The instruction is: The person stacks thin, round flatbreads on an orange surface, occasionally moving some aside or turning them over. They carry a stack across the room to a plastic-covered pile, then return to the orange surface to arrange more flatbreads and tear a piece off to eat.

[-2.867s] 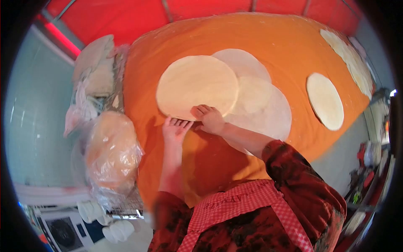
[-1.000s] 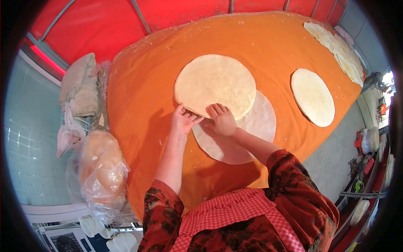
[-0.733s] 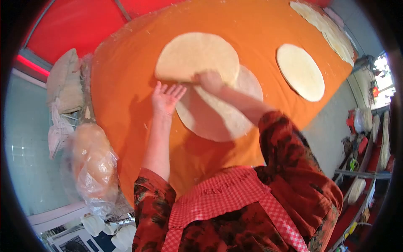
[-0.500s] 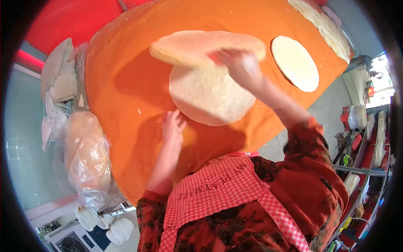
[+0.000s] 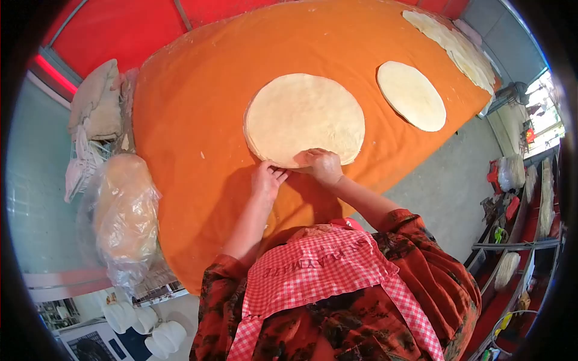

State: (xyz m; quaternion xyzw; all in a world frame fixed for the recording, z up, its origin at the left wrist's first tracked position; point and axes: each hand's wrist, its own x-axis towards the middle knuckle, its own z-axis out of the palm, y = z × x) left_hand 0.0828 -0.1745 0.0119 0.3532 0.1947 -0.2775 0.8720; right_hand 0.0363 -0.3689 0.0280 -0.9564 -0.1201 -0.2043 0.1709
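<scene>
Two hands, left hand (image 5: 267, 179) and right hand (image 5: 322, 165), grip the near edge of one dough round (image 5: 304, 119); a second round (image 5: 411, 95) lies apart on the desk (image 5: 198, 120).

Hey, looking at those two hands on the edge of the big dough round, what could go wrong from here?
The left hand and right hand both work the near edge of the dough stack; pulling on one spot might stretch or tear a thin sheet. The layers could stick together, so two may lift at once. The stack also lies near the orange cloth table's front edge, so a tug toward the body might drag it off.
</scene>
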